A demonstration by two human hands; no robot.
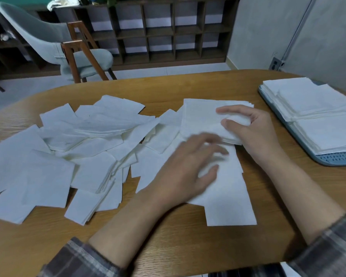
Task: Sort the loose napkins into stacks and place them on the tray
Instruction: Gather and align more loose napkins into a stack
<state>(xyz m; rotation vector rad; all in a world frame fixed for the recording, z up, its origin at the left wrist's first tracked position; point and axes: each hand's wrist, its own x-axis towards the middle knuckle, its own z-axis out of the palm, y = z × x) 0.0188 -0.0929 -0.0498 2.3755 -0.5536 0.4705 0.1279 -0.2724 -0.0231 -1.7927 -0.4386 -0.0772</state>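
Plaid sleeves [84, 258] frame the near edge of the wooden table [168, 246]. At 6 o'clock a single napkin [230, 204] lies flat, its far end under the left hand [188, 168]. That hand is motion-blurred, its fingers spread and fairly straight, lying on the paper and gripping nothing. Just past it, at 1 o'clock, the right hand [256, 132] holds a small stack [198, 118] of napkins by its right edge, thumb and forefinger curled in and pinching the top sheets into a bulge. From 8 to 11 o'clock the loose napkins [68, 152] sprawl in an overlapping heap that runs up against the small stack and crowds the left hand's side. At 3 o'clock, with bare wood between it and the hands, a blue tray [336, 159] with a perforated floor carries squared napkin piles [316, 108], partly cut off by the frame. Beyond the table stand a pale upholstered chair [48, 43] at 11 o'clock, a dark cubby shelf [168, 33] at 12 and a wall socket [276, 63] at 1.
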